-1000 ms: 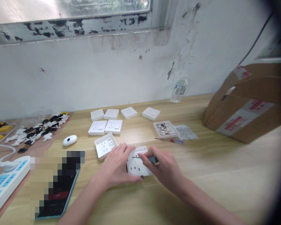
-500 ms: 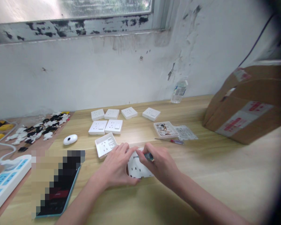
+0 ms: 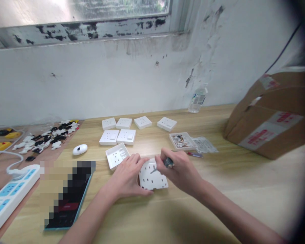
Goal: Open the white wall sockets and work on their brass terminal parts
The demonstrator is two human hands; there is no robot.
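My left hand (image 3: 128, 178) grips the left side of a white socket back plate (image 3: 156, 179), thumb at its near edge and fingers at the far one. The plate has several small slots and lies on the table. In my right hand (image 3: 176, 171) is a screwdriver (image 3: 169, 163), its dark handle in my fist and its thin shaft slanting down over the plate. Whether the tip touches the plate I cannot tell. Just behind my left hand sits an open white socket housing (image 3: 116, 156), hollow side up.
Several white wall sockets (image 3: 126, 136) stand at the back. A parts tray (image 3: 182, 140) and a second screwdriver (image 3: 195, 154) lie behind my right hand. A tablet (image 3: 71, 196), a white oval device (image 3: 80, 149) and a power strip (image 3: 15, 193) are left; a cardboard box (image 3: 266, 125) stands right.
My right hand has shifted right and up a little, and the screwdriver shaft now shows, tilted over the plate. My left hand keeps its hold. The whole view has shifted slightly.
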